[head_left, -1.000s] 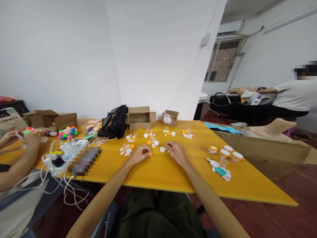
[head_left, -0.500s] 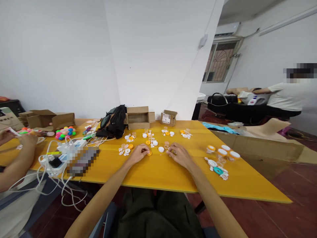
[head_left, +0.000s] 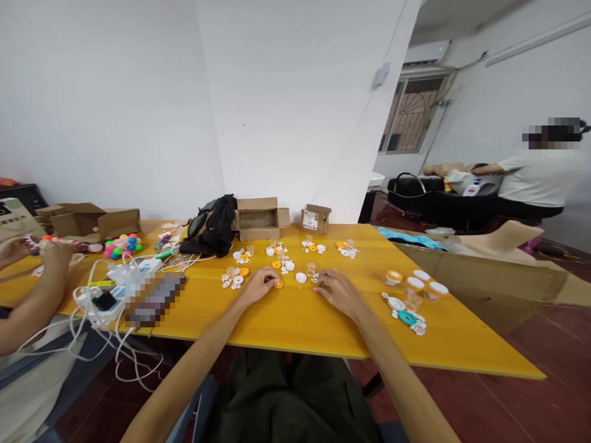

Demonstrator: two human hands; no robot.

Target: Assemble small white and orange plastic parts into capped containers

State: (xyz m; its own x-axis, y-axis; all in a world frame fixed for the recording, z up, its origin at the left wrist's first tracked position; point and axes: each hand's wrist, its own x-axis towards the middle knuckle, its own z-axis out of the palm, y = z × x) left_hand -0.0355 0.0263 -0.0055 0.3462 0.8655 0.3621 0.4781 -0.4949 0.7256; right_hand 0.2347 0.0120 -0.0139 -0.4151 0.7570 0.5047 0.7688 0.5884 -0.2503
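My left hand point(head_left: 261, 283) rests on the yellow table with its fingertips pinched at the edge of a small orange plastic disc point(head_left: 279, 284). To the right, my right hand point(head_left: 338, 288) hovers low over the tabletop, fingers bent and apart, beside some small white plastic pieces point(head_left: 314, 279). Between the two hands lie a white round cap point(head_left: 301, 278) and a clear cup point(head_left: 311, 269). Just beyond my left hand sits another group with an orange disc point(head_left: 276, 264) and a white cap point(head_left: 289, 266).
Several capped clear cups point(head_left: 414, 284) and a teal disc point(head_left: 407, 317) with white parts are at the right. Cardboard boxes point(head_left: 259, 232), a black backpack point(head_left: 217, 224) and a power strip point(head_left: 104, 301) with tangled cables occupy the left and back. A co-worker's hands point(head_left: 53, 252) work at far left.
My right hand has lifted slightly back from the small white pieces, its fingers spreading. My left hand stays at the orange disc. The co-worker's hands at far left have moved closer together.
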